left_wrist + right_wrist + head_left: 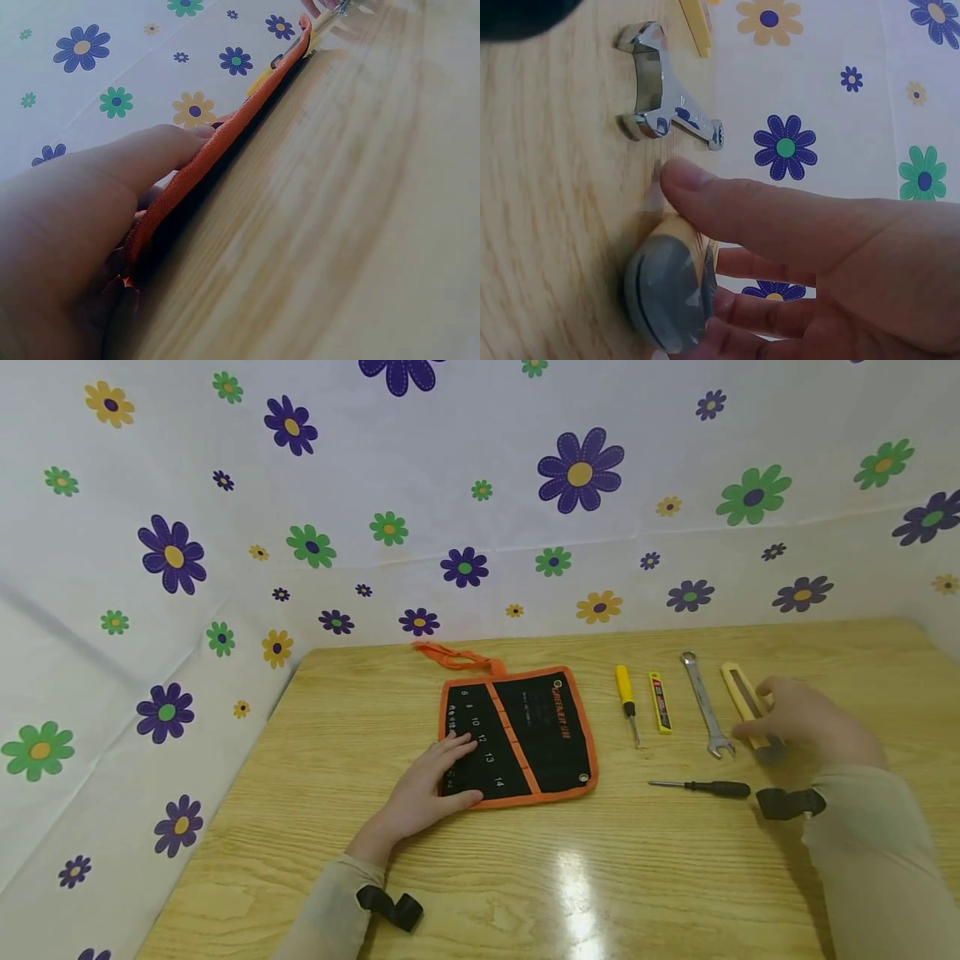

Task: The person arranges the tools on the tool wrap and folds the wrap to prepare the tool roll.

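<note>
Your right hand (817, 718) straddles the yellow-and-grey utility knife (669, 281), thumb on its left side and fingers on its right, though you cannot tell from these views whether they pinch it. Your left hand (427, 781) rests, fingers relaxed and spread, on the left part of the black tool pouch (543, 743), well apart from the knife, so your right is far the nearer. The knife lies on the right of the bench (480, 877), its long axis running away from you and leaning left: yellow end to the far side, grey end back towards you. That line is nearly parallel to the wrench (703, 706) just left of it.
</note>
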Demonstrator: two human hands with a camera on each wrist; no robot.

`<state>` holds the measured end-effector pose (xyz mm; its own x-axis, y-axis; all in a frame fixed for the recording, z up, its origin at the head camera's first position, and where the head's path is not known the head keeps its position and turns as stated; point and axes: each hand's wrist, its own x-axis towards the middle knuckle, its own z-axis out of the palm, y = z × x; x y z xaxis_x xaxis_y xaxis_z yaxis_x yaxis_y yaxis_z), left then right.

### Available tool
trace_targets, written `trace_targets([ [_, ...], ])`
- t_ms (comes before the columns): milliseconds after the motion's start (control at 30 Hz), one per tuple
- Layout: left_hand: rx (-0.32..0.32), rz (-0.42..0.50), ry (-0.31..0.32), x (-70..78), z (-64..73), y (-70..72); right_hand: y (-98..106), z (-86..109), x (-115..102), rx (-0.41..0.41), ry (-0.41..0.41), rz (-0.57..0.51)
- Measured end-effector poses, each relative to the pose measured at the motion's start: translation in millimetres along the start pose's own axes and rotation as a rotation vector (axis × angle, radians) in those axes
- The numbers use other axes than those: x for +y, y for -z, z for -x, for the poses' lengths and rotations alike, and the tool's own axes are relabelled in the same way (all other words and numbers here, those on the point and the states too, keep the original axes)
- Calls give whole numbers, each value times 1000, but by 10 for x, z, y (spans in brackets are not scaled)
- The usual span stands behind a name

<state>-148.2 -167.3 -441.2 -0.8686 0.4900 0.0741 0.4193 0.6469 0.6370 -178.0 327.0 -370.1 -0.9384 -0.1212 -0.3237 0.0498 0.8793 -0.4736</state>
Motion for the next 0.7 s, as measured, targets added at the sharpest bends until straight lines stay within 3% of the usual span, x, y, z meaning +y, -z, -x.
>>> trace_targets([
  [233,5,-1,-5,-2,0,0,3,-2,5,36,18,12],
  [333,8,-7,-11,-4,-1,-1,32,-17,-1,113,26,59],
  [500,8,-24,-18,-25,-6,-11,61,-34,-63,314,51,123],
  [600,9,-23,-20,-28,-6,-11,63,-27,-133,409,69,104],
  [700,6,-28,-21,-27,-13,-8,75,-10,-230,441,108,55],
])
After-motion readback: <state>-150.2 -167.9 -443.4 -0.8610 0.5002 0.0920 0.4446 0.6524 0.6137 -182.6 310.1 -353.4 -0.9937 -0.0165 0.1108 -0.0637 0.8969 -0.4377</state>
